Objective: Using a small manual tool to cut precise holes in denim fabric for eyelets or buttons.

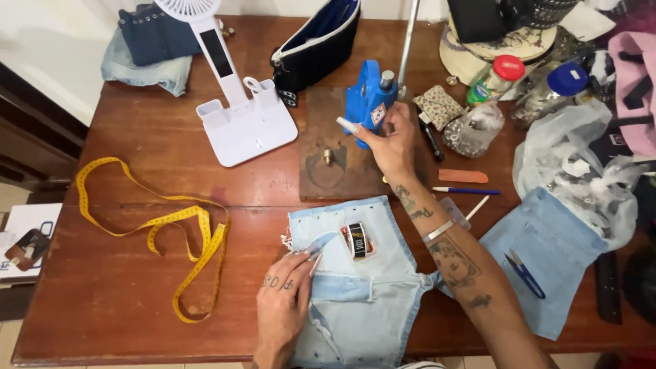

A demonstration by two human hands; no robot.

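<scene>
A light blue denim piece [355, 294] lies at the table's near edge, with a small black and red spool [357, 240] resting on it. My left hand [283, 304] presses flat on the denim's left side, fingers apart. My right hand [389, 140] reaches forward to a blue hand press [365, 102] standing on a dark wooden board [328, 164]. Its fingers touch the press's side, and the index finger points left. A small brass die [328, 157] sits on the board.
A yellow measuring tape [171, 225] curls at the left. A white desk fan stand [239, 116], a black pouch [318, 44], folded denim [147, 48], bottles, a plastic bag [581, 171], another denim piece with blue snips [526, 273], and pens crowd the back and right.
</scene>
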